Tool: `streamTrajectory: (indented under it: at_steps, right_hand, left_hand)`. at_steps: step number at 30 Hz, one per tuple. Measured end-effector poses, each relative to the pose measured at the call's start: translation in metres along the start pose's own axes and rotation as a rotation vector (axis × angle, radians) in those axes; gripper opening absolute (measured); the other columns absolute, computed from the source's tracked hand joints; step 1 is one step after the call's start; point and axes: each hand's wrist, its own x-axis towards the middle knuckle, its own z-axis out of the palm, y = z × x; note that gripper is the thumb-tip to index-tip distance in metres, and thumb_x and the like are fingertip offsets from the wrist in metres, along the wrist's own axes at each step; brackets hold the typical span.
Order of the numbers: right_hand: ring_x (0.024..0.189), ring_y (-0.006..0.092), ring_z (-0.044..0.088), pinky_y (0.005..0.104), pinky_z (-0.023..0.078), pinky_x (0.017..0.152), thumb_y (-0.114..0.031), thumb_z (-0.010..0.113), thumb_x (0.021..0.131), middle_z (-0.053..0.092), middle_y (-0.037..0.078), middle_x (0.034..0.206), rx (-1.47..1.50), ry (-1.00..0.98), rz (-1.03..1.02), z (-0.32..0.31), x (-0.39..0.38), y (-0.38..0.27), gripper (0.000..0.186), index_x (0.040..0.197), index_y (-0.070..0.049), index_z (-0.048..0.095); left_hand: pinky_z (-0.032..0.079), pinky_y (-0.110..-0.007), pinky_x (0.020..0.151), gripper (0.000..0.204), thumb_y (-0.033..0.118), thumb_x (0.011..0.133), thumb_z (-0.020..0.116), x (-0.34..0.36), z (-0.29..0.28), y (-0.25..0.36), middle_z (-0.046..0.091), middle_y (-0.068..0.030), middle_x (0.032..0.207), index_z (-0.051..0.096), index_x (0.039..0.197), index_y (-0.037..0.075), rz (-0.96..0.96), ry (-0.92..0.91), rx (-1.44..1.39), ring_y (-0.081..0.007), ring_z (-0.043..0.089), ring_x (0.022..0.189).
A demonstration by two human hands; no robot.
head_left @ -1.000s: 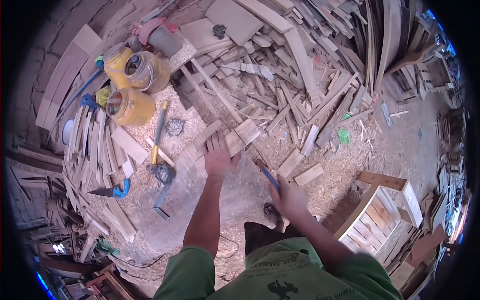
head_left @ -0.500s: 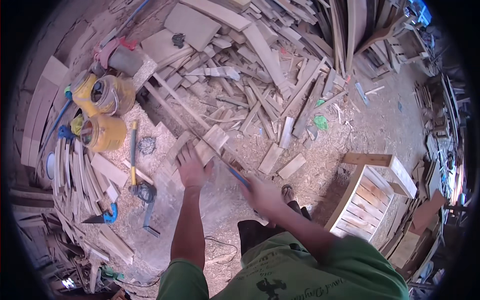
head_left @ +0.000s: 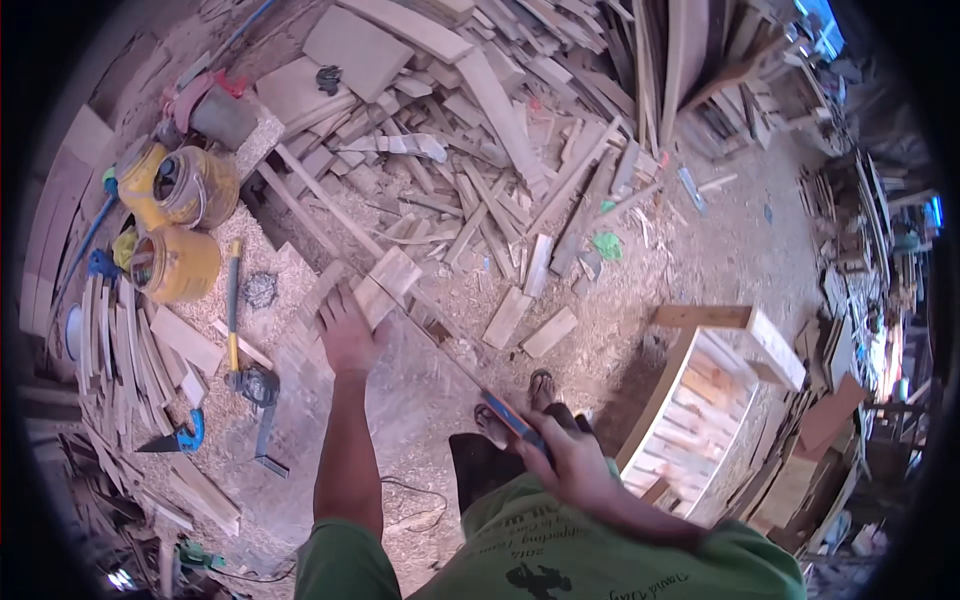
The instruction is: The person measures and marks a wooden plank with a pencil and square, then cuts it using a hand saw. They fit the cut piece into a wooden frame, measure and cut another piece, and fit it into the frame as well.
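My left hand [head_left: 353, 338] lies flat with its fingers spread, pressing on a pale wooden piece [head_left: 375, 302] at the edge of the sawdust-covered work surface. My right hand [head_left: 570, 455], low and close to my body, is wrapped round the blue and orange handle of a handsaw [head_left: 512, 415]. Seen edge-on, the thin saw blade [head_left: 440, 347] runs up and left from the handle to the wood. Just beyond my left fingers, a short block end [head_left: 396, 270] juts past the blade line.
Yellow buckets [head_left: 178, 262] stand on the left. A hammer [head_left: 234, 300], a tape measure [head_left: 258, 386], a square [head_left: 268, 440] and a blue-handled saw [head_left: 182, 436] lie left of my arm. Scrap wood [head_left: 490, 200] heaps ahead. A slatted wooden frame [head_left: 700, 400] stands right.
My right hand has drawn the handsaw back toward my body, exposing more blade. My left hand stays on the wood. The whole view has shifted slightly.
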Motion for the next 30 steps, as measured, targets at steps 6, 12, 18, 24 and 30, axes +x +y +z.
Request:
streamTrajectory:
  at_steps: [6, 12, 18, 24, 30]
  right_hand:
    - [0.076, 0.0512, 0.075, 0.0631, 0.058, 0.066, -0.042, 0.068, 0.110, 0.074, 0.026, 0.080, -0.063, 0.113, -0.008, 0.095, 0.158, 0.005, 0.036, 0.121, -0.008, 0.063]
    - [0.078, 0.0532, 0.075, 0.0647, 0.058, 0.074, -0.040, 0.069, 0.109, 0.076, 0.027, 0.085, -0.071, -0.122, 0.132, 0.037, 0.092, -0.019, 0.035, 0.122, -0.008, 0.066]
    - [0.085, 0.0529, 0.076, 0.0616, 0.062, 0.082, -0.033, 0.071, 0.108, 0.078, 0.025, 0.088, -0.062, -0.068, 0.096, 0.025, 0.044, 0.003, 0.036, 0.136, -0.011, 0.068]
    - [0.091, 0.0563, 0.073, 0.0618, 0.058, 0.080, -0.037, 0.064, 0.112, 0.077, 0.027, 0.094, -0.018, 0.054, -0.001, 0.101, 0.182, 0.000, 0.035, 0.129, -0.007, 0.068]
    - [0.078, 0.0451, 0.077, 0.0580, 0.061, 0.070, -0.028, 0.077, 0.105, 0.077, 0.019, 0.085, -0.002, 0.052, 0.072, -0.008, -0.017, -0.002, 0.038, 0.141, -0.018, 0.070]
  left_hand:
    - [0.031, -0.062, 0.130, 0.114, 0.062, 0.090, 0.079, 0.007, -0.001, 0.016, 0.046, -0.0227, 0.165, 0.033, 0.171, -0.005, 0.031, -0.016, 0.001, -0.0437, 0.043, 0.153]
    - [0.030, -0.062, 0.131, 0.117, 0.063, 0.091, 0.076, -0.002, -0.005, -0.008, 0.043, -0.0238, 0.169, 0.029, 0.174, -0.005, -0.023, -0.043, -0.001, -0.0443, 0.042, 0.154]
    - [0.030, -0.062, 0.131, 0.119, 0.062, 0.091, 0.077, -0.001, -0.005, 0.002, 0.042, -0.0249, 0.171, 0.026, 0.176, -0.006, 0.004, -0.053, 0.010, -0.0456, 0.041, 0.156]
    - [0.031, -0.062, 0.129, 0.115, 0.055, 0.089, 0.082, 0.005, -0.011, 0.012, 0.046, -0.0243, 0.166, 0.031, 0.173, -0.005, -0.023, -0.116, -0.030, -0.0445, 0.045, 0.151]
    - [0.031, -0.062, 0.129, 0.117, 0.057, 0.089, 0.083, -0.003, -0.009, 0.003, 0.045, -0.0240, 0.167, 0.030, 0.173, -0.005, 0.011, -0.031, -0.014, -0.0441, 0.042, 0.153]
